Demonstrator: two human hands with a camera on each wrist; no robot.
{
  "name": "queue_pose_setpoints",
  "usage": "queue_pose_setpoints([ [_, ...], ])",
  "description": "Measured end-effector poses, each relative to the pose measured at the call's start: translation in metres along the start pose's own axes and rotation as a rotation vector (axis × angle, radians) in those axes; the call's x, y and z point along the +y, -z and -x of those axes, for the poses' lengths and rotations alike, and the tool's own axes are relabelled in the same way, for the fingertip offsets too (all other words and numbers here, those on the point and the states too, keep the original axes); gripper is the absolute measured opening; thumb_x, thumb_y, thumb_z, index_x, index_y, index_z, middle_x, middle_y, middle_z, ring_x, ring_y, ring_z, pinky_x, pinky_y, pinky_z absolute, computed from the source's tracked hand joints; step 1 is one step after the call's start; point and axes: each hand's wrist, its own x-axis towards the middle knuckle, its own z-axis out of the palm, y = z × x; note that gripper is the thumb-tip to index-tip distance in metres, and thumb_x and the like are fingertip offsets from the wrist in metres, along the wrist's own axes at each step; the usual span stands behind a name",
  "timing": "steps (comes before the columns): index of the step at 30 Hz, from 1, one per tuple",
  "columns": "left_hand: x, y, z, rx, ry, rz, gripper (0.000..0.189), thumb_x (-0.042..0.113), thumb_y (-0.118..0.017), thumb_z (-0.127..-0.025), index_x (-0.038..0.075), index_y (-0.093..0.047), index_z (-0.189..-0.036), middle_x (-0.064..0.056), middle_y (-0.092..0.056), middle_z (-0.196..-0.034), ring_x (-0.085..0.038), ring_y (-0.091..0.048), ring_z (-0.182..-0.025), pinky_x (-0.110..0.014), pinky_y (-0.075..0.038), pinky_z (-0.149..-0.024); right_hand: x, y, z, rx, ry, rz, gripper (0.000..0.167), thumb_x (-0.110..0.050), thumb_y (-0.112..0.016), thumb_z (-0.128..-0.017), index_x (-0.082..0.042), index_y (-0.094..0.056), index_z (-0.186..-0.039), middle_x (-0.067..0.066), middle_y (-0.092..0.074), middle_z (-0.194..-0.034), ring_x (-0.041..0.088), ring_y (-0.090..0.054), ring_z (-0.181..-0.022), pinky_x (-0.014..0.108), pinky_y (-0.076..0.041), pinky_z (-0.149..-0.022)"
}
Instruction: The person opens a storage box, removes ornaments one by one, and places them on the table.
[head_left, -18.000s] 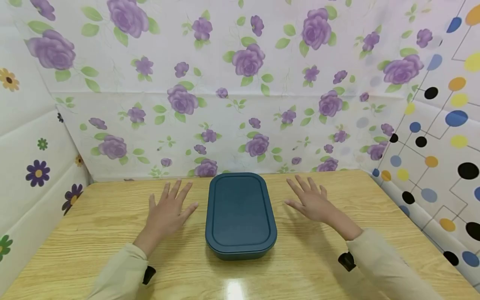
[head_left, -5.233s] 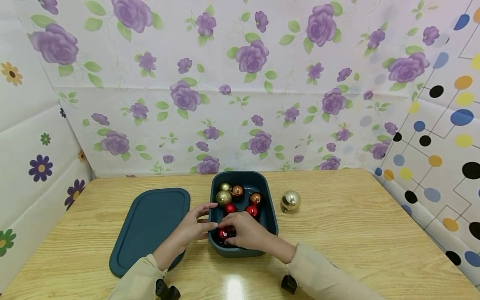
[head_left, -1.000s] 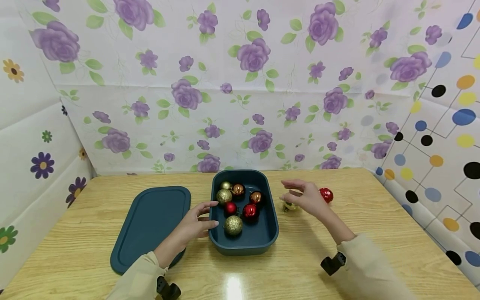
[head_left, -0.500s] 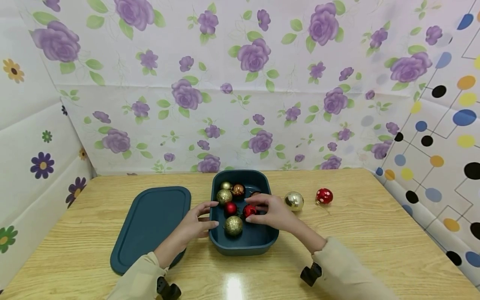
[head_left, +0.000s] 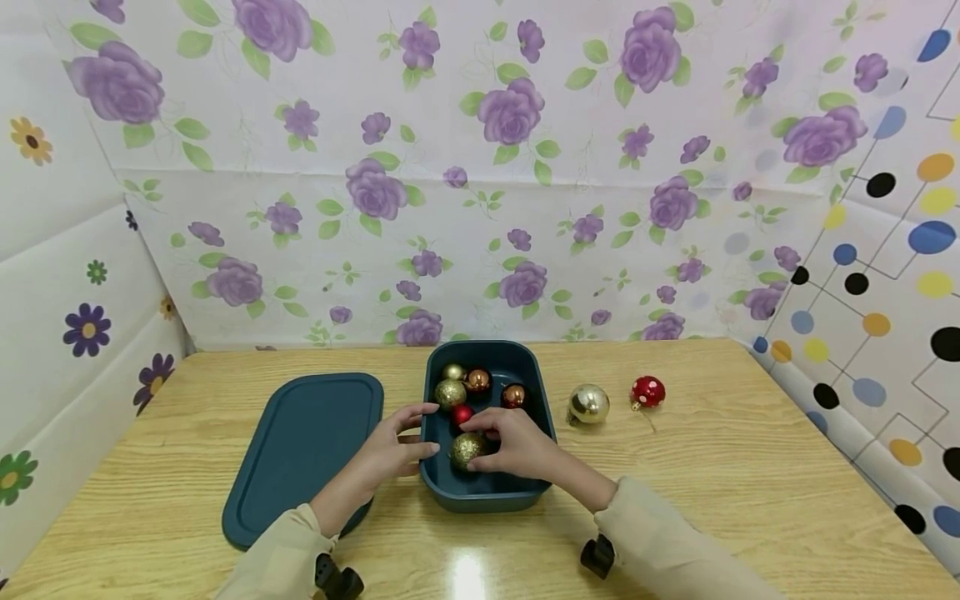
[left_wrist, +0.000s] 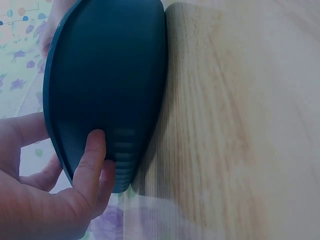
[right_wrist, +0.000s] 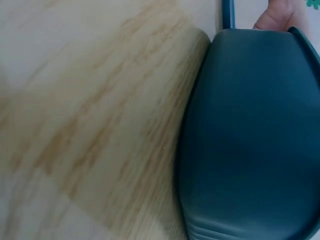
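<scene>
A dark teal storage box (head_left: 487,502) holds several Christmas balls. My left hand (head_left: 390,450) grips its left wall; in the left wrist view, some fingers (left_wrist: 90,162) press the outer side while others reach over the rim. Inside the box, my right hand (head_left: 517,446) curls its fingers and thumb round a gold glitter Christmas ball (head_left: 467,451). A red ball (head_left: 462,414) lies beside it; another red one is mostly hidden under the hand. Toward the back are two copper balls, one being a copper ball (head_left: 513,395), and two gold ones, including a glittery gold ball (head_left: 450,393).
To the left lies the flat teal lid (head_left: 300,458). A shiny pale gold ball (head_left: 588,404) and a red ball with white dots (head_left: 648,392) rest on the wooden table (head_left: 720,467) right of the box. Patterned cloth (head_left: 525,208) rises behind the table.
The lid has come off to the left. The pale gold ball, then the dotted red ball, came to the table's right. My right hand returned to the box, onto the gold glitter ball.
</scene>
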Motion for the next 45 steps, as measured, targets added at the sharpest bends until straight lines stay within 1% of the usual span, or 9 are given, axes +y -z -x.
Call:
queue_pose_setpoints([
  [3, 0.000, 0.000, 0.000, -0.001, 0.001, -0.002, 0.050, 0.003, -0.061, -0.086, 0.012, -0.046, -0.132, -0.020, -0.037, -0.135, -0.027, -0.053, -0.103, -0.039, -0.052, -0.071, 0.000, -0.002, -0.002, -0.016, -0.005, 0.019, 0.042, -0.017, -0.076, -0.074, 0.001, -0.064, -0.111, 0.011, -0.063, -0.109, 0.021, -0.059, -0.096, 0.032, -0.050, -0.075],
  [11, 0.000, 0.001, 0.000, -0.005, 0.004, 0.001, 0.050, 0.003, -0.061, -0.086, 0.013, -0.047, -0.132, -0.020, -0.036, -0.136, -0.028, -0.052, -0.104, -0.039, -0.052, -0.071, -0.002, -0.004, -0.006, -0.046, -0.015, 0.076, 0.038, -0.012, -0.075, -0.075, -0.001, -0.065, -0.110, 0.011, -0.063, -0.109, 0.021, -0.060, -0.098, 0.027, -0.048, -0.077],
  [17, 0.001, 0.000, 0.000, -0.004, 0.000, -0.005, 0.050, 0.003, -0.061, -0.086, 0.013, -0.046, -0.133, -0.021, -0.036, -0.136, -0.028, -0.051, -0.104, -0.039, -0.052, -0.071, -0.002, -0.005, -0.007, -0.049, -0.019, 0.087, 0.037, -0.012, -0.075, -0.075, -0.001, -0.066, -0.109, 0.011, -0.064, -0.109, 0.020, -0.060, -0.098, 0.027, -0.048, -0.077],
  [22, 0.001, 0.000, 0.000, -0.005, 0.002, -0.005, 0.050, 0.003, -0.061, -0.086, 0.013, -0.046, -0.133, -0.020, -0.036, -0.136, -0.028, -0.052, -0.104, -0.039, -0.052, -0.071, -0.003, -0.002, -0.006, -0.033, -0.001, 0.079, 0.038, -0.011, -0.074, -0.075, 0.000, -0.065, -0.110, 0.011, -0.064, -0.108, 0.019, -0.060, -0.095, 0.025, -0.048, -0.075],
  [34, 0.001, 0.001, 0.001, -0.007, 0.007, -0.004, 0.051, 0.004, -0.061, -0.086, 0.013, -0.045, -0.133, -0.019, -0.036, -0.136, -0.028, -0.052, -0.106, -0.039, -0.051, -0.072, -0.008, 0.020, 0.004, 0.036, 0.017, 0.026, 0.043, -0.016, -0.075, -0.076, -0.002, -0.063, -0.114, 0.009, -0.063, -0.112, 0.021, -0.060, -0.098, 0.029, -0.051, -0.077],
  [36, 0.001, 0.001, 0.001, -0.008, 0.006, 0.004, 0.051, 0.003, -0.061, -0.086, 0.013, -0.045, -0.133, -0.019, -0.036, -0.136, -0.027, -0.052, -0.106, -0.039, -0.051, -0.072, -0.007, 0.024, 0.006, 0.055, 0.017, 0.013, 0.043, -0.017, -0.075, -0.075, -0.002, -0.063, -0.114, 0.009, -0.063, -0.110, 0.021, -0.060, -0.096, 0.030, -0.051, -0.075],
  [39, 0.001, 0.001, 0.001, -0.007, 0.007, 0.011, 0.051, 0.003, -0.062, -0.085, 0.012, -0.045, -0.133, -0.019, -0.037, -0.136, -0.027, -0.052, -0.106, -0.039, -0.051, -0.072, -0.005, 0.031, 0.011, 0.068, 0.000, -0.066, 0.043, -0.014, -0.075, -0.076, -0.001, -0.062, -0.115, 0.009, -0.062, -0.108, 0.020, -0.059, -0.090, 0.031, -0.052, -0.075],
  [42, 0.001, 0.001, 0.001, -0.004, 0.009, 0.008, 0.051, 0.003, -0.062, -0.085, 0.013, -0.046, -0.133, -0.019, -0.036, -0.137, -0.028, -0.052, -0.107, -0.039, -0.051, -0.072, -0.004, 0.039, 0.017, 0.074, -0.025, -0.156, 0.044, -0.010, -0.074, -0.076, 0.001, -0.060, -0.117, 0.012, -0.059, -0.111, 0.023, -0.059, -0.094, 0.033, -0.052, -0.077],
  [45, 0.001, 0.000, 0.001, -0.002, 0.010, 0.003, 0.051, 0.003, -0.062, -0.085, 0.013, -0.046, -0.133, -0.019, -0.034, -0.138, -0.029, -0.051, -0.108, -0.039, -0.051, -0.072, -0.004, 0.048, 0.024, 0.082, -0.051, -0.196, 0.044, -0.008, -0.072, -0.077, 0.001, -0.059, -0.118, 0.014, -0.057, -0.117, 0.026, -0.058, -0.103, 0.033, -0.050, -0.081],
])
